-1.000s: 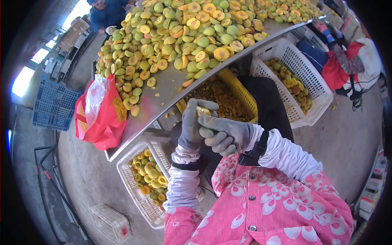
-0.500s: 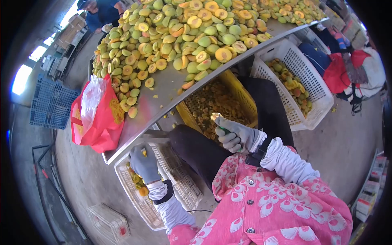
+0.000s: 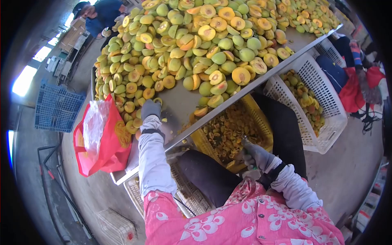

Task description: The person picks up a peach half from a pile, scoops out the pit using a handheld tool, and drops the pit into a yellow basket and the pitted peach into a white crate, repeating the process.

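My left hand [image 3: 151, 110], in a grey glove, is at the near edge of the fruit pile [image 3: 179, 49] on the metal table. A halved yellow-green fruit [image 3: 158, 101] shows at its fingertips, with the fingers closed on it and partly hidden. My right hand [image 3: 258, 157], also gloved, is closed around a small pitting tool [image 3: 245, 139] over the near side of the yellow crate [image 3: 265, 132]. The tool's short metal tip points up and a bit of green handle shows below the fingers. Dark yellow scraps [image 3: 228, 136] lie inside that crate.
A red bag [image 3: 104, 141] with clear plastic leans at the table's left corner. White crates stand below left [image 3: 190, 192] and at right [image 3: 322, 87], the right one with fruit pieces. A blue crate [image 3: 57, 108] is far left. Another person [image 3: 102, 18] stands beyond the table.
My left hand has moved from above the lower left white crate up to the fruit on the table. My right hand has lowered with the pitting tool, and the pale bit on its tip is gone.
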Available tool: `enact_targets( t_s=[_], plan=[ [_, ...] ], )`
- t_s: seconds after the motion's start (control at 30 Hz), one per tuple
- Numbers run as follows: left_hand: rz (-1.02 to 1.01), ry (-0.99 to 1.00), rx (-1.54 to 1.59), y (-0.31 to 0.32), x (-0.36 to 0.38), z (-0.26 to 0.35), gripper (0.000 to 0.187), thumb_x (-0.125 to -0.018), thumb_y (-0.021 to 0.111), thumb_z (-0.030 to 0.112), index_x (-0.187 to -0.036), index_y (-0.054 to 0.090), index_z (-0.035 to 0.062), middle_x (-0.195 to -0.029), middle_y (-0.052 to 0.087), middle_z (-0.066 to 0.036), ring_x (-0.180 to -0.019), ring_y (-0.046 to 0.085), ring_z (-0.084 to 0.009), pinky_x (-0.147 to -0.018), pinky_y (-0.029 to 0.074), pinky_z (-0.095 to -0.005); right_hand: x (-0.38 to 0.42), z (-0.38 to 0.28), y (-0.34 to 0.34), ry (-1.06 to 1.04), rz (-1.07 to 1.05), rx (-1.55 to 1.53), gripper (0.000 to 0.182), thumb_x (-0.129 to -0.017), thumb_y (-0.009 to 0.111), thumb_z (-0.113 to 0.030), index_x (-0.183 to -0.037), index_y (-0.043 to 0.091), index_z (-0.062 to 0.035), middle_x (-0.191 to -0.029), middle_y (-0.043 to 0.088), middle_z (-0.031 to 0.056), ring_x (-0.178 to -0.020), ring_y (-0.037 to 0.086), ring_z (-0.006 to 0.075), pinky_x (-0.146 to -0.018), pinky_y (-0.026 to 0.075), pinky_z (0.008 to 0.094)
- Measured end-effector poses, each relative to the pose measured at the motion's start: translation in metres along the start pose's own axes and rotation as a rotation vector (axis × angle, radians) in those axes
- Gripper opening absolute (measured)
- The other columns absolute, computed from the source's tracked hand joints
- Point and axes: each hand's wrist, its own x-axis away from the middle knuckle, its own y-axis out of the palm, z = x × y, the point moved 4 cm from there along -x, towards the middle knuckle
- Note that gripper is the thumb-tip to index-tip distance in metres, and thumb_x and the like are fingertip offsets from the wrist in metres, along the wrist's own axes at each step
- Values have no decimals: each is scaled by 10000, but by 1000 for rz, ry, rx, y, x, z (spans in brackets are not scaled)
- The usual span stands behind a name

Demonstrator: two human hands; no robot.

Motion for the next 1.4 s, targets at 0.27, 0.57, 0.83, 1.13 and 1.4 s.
enact_targets(
  t_s=[0.27, 0.57, 0.83, 1.13, 1.4],
  plan=[
    [-311, 74, 995, -24, 92, 57, 263, -905, 627, 207, -1104, 635, 34, -1006, 709, -106, -823, 693, -278, -744, 548, -393, 42, -47, 87, -327, 221, 614, 429, -1009, 500, -462, -907, 634, -68, -571, 514, 3, -478, 507, 127, -450, 404, 333],
    [114, 489, 1542, -86, 289, 103, 599, -1041, 397, 496, -1122, 674, -29, -911, 658, -38, -813, 570, -111, -760, 454, -266, 91, -31, 158, -970, 119, 915, 292, -1009, 569, -310, -1043, 624, -26, -646, 552, -8, -501, 494, 57, -470, 402, 264],
    [191, 347, 1560, -99, 326, 104, 557, -1055, 254, 437, -991, 572, -16, -917, 671, -134, -801, 617, -166, -745, 499, -293, 115, -5, 163, -1023, 123, 860, 389, -993, 561, -334, -1144, 595, 22, -884, 667, 270, -896, 663, 441, -741, 514, 442],
    [-109, 384, 1575, -113, 343, 98, 501, -1041, 323, 355, -957, 621, -40, -761, 625, -113, -644, 575, -156, -645, 485, -288, 139, 8, 169, -624, 8, 813, 453, -1026, 471, -456, -954, 598, -28, -631, 536, 15, -470, 525, 119, -440, 436, 288],
    [33, 687, 1162, -109, 326, 98, 484, -1052, 340, 349, -969, 624, -35, -764, 654, -107, -614, 572, -155, -611, 482, -280, 126, 24, 159, -61, -603, 243, 531, -992, 353, -668, -823, 446, -173, -555, 241, -111, -424, 190, 28, -382, 177, 210]
  ],
)
